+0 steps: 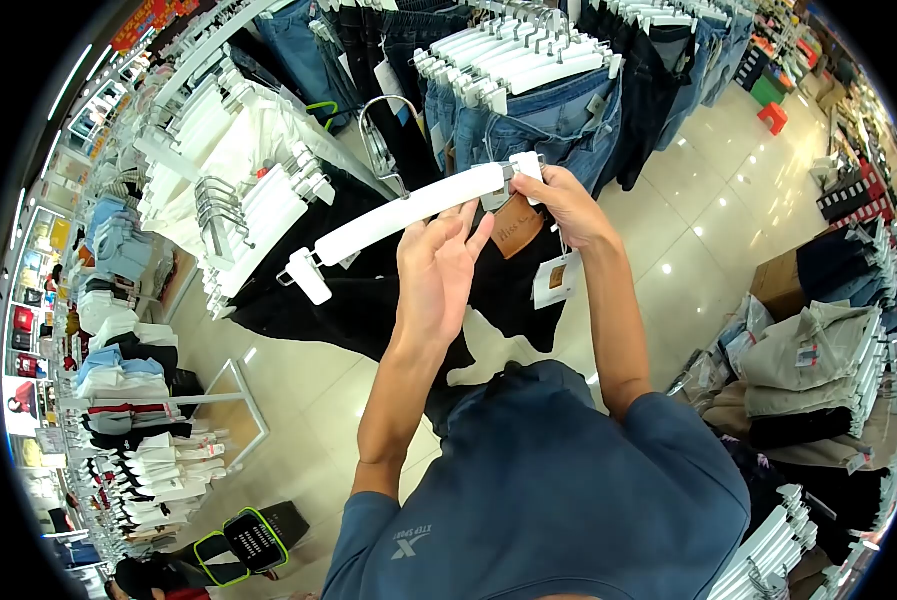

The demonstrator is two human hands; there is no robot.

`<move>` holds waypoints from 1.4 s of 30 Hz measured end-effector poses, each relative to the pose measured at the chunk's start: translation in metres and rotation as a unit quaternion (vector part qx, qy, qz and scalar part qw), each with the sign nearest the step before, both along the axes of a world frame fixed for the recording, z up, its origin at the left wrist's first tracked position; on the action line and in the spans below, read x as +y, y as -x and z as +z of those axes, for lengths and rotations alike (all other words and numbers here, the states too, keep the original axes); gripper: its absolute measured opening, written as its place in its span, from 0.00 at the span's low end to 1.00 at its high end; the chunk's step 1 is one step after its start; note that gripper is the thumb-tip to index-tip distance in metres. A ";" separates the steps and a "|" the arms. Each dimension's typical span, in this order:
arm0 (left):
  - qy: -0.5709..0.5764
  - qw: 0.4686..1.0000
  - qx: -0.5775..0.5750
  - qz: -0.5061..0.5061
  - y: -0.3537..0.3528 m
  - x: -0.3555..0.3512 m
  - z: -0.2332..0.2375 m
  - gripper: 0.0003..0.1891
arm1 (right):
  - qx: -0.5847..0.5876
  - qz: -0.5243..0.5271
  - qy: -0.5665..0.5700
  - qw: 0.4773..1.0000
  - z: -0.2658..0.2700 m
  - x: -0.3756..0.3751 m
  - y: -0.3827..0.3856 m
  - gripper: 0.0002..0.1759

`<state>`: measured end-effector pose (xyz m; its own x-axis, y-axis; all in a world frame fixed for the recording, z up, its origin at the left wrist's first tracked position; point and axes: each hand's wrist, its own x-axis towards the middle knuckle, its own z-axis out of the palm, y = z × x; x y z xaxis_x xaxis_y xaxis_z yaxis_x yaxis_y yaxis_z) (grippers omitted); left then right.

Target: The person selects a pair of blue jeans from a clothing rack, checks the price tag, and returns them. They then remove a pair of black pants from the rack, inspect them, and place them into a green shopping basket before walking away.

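A white clip hanger (408, 212) with a metal hook slants across the middle in front of me. My right hand (573, 207) pinches the clip (526, 172) at its right end. My left hand (435, 268) is under the hanger's middle, palm up, with fingers apart and some fingertips hidden behind the bar. Black trousers (368, 295) hang below the hanger, with a brown leather patch (517, 226) at the waist. A white paper tag (555, 279) dangles under my right wrist. At the left end, the other clip (309, 277) shows no fabric in it.
Racks of jeans (538, 110) on white hangers stand ahead, with white garments (228, 160) to the left. Beige trousers (813, 350) hang at right. A red stool (771, 118) sits on the tiled floor (703, 220). A person (148, 578) is at lower left.
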<state>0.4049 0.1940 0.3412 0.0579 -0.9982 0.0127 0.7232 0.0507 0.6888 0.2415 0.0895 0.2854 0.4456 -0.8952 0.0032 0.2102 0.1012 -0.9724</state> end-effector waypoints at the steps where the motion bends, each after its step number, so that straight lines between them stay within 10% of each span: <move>1: 0.001 1.000 0.000 -0.001 0.000 0.000 0.000 0.16 | 0.003 0.002 0.003 1.000 -0.002 -0.002 -0.001 0.16; 21: -0.017 1.000 -0.011 0.004 -0.008 0.004 -0.008 0.30 | 0.011 -0.038 0.029 0.999 -0.010 0.007 -0.009 0.18; 42: -0.044 0.995 -0.080 0.026 -0.023 0.026 -0.009 0.20 | 0.001 -0.045 0.035 0.998 -0.019 0.036 -0.021 0.17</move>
<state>0.4283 0.2197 0.3320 0.1145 -0.9916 -0.0608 0.6017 0.0205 0.7984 0.2628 0.1251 0.2660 0.3633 -0.9293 0.0661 0.2135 0.0140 -0.9768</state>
